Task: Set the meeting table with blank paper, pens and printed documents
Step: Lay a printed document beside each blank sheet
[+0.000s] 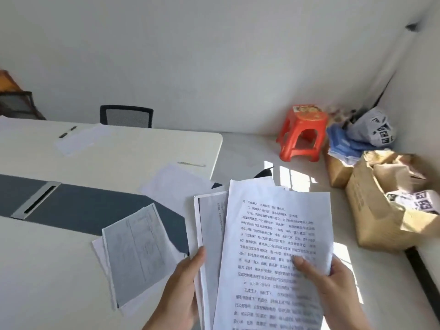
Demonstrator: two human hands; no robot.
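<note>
My left hand (177, 291) grips a stack of printed documents (210, 236) by its left edge, beside the table's right end. My right hand (333, 289) pinches the top printed sheet (273, 234), thumb pressed on its text. On the white meeting table (59, 270) lie a printed document on blank paper (133, 253) near me, a blank sheet (173, 186) with a pen (191, 164) beyond it, and a far blank sheet (81, 139) with a dark pen (68, 132).
A dark strip with a cable slot (35, 203) runs along the table's middle. A mesh chair (126, 116) stands at the far side. On the floor to the right are a red plastic stool (301, 134) and cardboard boxes (381, 217) stuffed with paper.
</note>
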